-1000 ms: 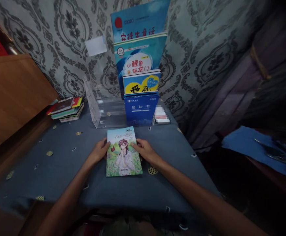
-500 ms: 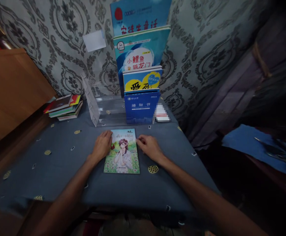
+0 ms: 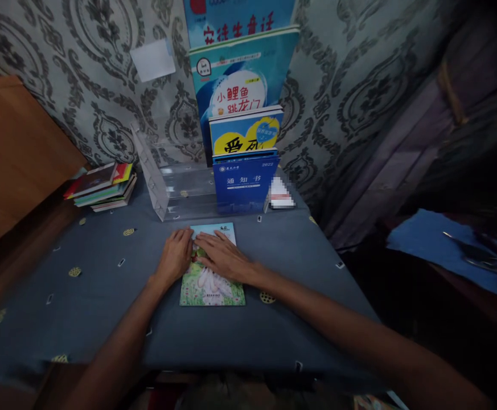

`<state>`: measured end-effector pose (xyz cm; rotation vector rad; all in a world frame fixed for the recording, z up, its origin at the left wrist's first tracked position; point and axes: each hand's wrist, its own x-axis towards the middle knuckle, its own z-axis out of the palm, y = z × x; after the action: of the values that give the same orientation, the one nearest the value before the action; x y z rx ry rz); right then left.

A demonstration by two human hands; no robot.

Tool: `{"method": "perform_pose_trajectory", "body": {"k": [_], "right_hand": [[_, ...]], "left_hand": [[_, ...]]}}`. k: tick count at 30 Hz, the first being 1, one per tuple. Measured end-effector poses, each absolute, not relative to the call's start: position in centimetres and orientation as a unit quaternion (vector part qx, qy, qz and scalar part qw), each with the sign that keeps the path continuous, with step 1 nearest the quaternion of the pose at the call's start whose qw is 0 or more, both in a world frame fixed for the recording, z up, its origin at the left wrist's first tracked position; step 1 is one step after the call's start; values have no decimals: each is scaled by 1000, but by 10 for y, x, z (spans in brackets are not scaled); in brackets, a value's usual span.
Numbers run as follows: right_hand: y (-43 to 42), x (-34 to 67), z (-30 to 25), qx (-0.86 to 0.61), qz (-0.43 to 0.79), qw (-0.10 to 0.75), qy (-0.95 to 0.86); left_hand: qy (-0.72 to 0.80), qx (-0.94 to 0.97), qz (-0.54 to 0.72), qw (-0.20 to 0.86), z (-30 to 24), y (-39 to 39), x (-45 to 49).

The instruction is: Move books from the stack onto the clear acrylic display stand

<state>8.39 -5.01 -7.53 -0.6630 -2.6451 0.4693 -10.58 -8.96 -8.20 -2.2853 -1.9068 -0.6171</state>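
Observation:
A thin book (image 3: 212, 290) with a drawn girl on a green cover lies flat on the blue-grey tablecloth (image 3: 103, 296). My left hand (image 3: 175, 256) rests on the book's upper left edge, fingers curled loosely over it. My right hand (image 3: 220, 256) lies flat across the cover's middle, fingers stretched toward the left hand. The two hands almost touch. Just behind the book stands a clear acrylic rack (image 3: 163, 182) whose right side holds several upright books, the front one dark blue (image 3: 243, 182).
A stack of books (image 3: 101, 188) lies at the back left of the table. A wooden panel (image 3: 13, 154) stands to the left. Patterned wallpaper with a white note (image 3: 152, 58) is behind. A curtain (image 3: 402, 142) and a blue cloth (image 3: 436, 245) are to the right.
My right hand has slid from the book's right edge onto the middle of its cover. My left hand has stayed at the upper left edge. The view has tilted down a little.

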Motion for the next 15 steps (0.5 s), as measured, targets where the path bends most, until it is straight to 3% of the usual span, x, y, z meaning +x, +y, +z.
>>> {"method": "perform_pose_trajectory", "body": {"k": [15], "right_hand": [[-36, 129, -80, -341, 157, 213, -902]], "left_hand": [[-637, -748, -179, 45, -79, -93, -103]]}}
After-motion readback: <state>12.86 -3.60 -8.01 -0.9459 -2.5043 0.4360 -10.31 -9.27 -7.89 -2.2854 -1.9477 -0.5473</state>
